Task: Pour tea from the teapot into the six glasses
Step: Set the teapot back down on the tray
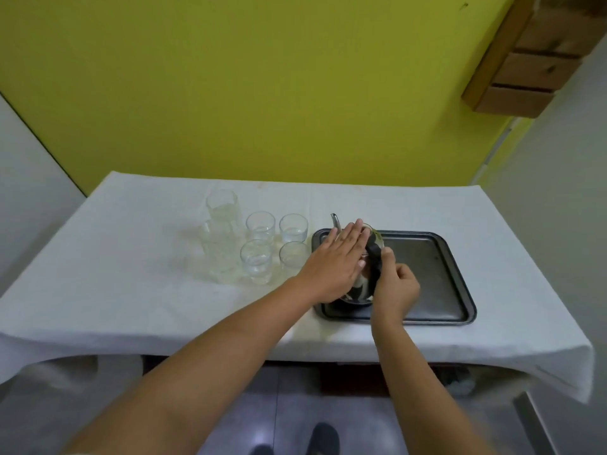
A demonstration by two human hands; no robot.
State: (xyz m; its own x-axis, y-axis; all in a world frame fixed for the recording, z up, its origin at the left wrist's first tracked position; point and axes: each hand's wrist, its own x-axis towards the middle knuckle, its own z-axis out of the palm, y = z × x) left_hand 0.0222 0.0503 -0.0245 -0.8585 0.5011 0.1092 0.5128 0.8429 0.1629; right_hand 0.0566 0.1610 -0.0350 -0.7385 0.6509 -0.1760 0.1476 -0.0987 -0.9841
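A metal teapot [363,290] with a black handle [374,254] stands at the left end of a dark metal tray [437,277]; its thin spout [335,221] pokes out behind my fingers. My left hand [335,261] lies flat on top of the teapot with fingers spread. My right hand [395,287] grips the black handle from the right. Several clear glasses stand left of the tray: two tall ones [221,208] [218,251] and small ones [260,225] [293,227] [257,261] [292,254]. They look to hold pale or clear liquid.
The table wears a white cloth [131,290] that hangs over the front edge. A yellow-green wall rises behind. A wooden shelf unit [532,60] sticks out at the upper right. My shoes [323,438] show on the tiled floor below.
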